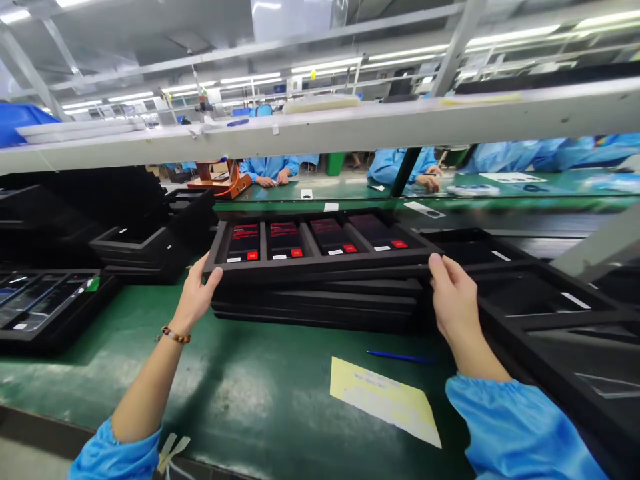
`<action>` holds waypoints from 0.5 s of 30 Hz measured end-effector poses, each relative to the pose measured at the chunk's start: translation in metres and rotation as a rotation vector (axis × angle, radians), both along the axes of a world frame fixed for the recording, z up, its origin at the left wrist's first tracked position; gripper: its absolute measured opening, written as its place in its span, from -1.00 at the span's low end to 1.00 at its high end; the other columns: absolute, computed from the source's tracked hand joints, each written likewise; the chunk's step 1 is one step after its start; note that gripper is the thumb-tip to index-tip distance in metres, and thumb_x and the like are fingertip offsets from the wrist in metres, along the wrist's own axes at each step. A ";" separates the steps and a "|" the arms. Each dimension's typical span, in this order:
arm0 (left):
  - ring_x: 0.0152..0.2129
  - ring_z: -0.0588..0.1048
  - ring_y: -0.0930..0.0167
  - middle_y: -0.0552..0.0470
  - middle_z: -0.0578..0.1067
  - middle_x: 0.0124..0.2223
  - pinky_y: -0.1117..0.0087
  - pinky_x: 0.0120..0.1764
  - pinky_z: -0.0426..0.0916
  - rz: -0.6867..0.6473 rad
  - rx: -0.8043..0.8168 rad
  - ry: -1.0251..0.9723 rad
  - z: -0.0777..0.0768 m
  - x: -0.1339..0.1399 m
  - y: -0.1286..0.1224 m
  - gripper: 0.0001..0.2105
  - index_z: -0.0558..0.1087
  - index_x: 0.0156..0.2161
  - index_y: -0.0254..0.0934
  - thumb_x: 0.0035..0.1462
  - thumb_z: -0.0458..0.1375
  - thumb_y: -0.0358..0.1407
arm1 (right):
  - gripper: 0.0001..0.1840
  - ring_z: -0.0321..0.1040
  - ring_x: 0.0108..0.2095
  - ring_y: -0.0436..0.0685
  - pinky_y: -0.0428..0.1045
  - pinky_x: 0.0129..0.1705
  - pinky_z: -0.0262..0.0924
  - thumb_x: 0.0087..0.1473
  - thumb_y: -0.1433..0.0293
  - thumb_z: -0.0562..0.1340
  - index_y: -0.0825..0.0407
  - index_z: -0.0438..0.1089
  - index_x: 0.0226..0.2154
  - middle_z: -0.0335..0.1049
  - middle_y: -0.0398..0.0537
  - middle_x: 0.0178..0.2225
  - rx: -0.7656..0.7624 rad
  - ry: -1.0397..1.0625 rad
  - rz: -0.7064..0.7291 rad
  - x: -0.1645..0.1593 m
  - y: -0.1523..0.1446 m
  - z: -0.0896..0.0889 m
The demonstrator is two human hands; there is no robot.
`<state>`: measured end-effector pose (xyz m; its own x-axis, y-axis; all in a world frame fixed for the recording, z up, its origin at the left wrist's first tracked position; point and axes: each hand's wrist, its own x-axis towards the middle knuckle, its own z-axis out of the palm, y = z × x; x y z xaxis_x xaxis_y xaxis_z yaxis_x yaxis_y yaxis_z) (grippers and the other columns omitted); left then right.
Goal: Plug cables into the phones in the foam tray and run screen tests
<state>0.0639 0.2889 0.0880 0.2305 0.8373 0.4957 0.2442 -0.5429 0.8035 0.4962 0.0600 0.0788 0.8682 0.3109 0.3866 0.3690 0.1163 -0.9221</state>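
Observation:
A black foam tray (pixel 320 264) is held by its two near corners, slightly tilted, over a stack of similar black trays (pixel 320 310). Its compartments carry several dark flat panels (pixel 284 237) with red print, small red squares and white labels. My left hand (pixel 197 293) grips the left corner, thumb on top of the rim. On the right corner my right hand (pixel 454 297) is closed, its thumb at the edge and the other fingers partly hidden.
On the green bench (pixel 240 393) lie a yellow paper sheet (pixel 385 400) and a blue pen (pixel 400 357). More black trays stand at the left (pixel 55 307) and right (pixel 540 293). A white shelf beam (pixel 320 137) crosses ahead. People in blue sleeves (pixel 273 168) sit beyond.

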 end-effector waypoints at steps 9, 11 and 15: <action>-0.17 0.63 0.08 -0.20 0.68 -0.16 0.08 0.07 0.51 0.196 0.049 0.029 -0.025 -0.005 0.029 -0.27 0.64 -0.11 -0.30 0.04 0.27 0.39 | -0.14 0.48 0.08 0.33 0.26 0.18 0.37 0.11 -0.16 0.41 0.09 0.37 0.22 0.46 0.26 0.11 0.079 -0.107 -0.074 -0.048 -0.005 -0.029; -0.22 0.61 0.12 -0.15 0.68 -0.20 0.14 0.00 0.52 0.206 0.072 0.012 -0.027 -0.005 0.029 -0.32 0.64 -0.15 -0.30 0.03 0.31 0.35 | -0.13 0.47 0.12 0.36 0.29 0.20 0.36 0.14 -0.14 0.40 0.10 0.36 0.25 0.43 0.28 0.15 0.085 -0.149 -0.080 -0.053 -0.008 -0.034; -0.34 0.56 0.26 -0.06 0.63 -0.29 0.27 -0.16 0.50 0.227 0.082 -0.065 -0.028 0.001 0.028 -0.41 0.62 -0.20 -0.32 0.07 0.35 0.26 | -0.18 0.45 0.17 0.36 0.31 0.25 0.35 0.22 -0.12 0.36 0.08 0.37 0.29 0.38 0.30 0.21 0.103 -0.179 -0.099 -0.052 -0.010 -0.044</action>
